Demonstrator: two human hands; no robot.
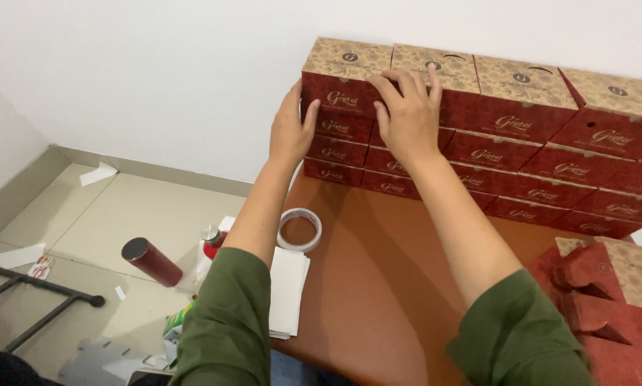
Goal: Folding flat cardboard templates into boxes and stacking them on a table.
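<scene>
Two hands (292,132) (409,114), one tape roll (299,229), one red bottle (151,261).

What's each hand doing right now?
Left hand: open, flat against the left end of the top red box.
Right hand: open, fingers spread over that box's front.

Bright, even indoor light. Soft shadows under both forearms on brown table (378,286). Faint sheen at 6 o'clock. Sharp centre; slight wide-angle bending toward 3 and 9 o'clock edges.
</scene>
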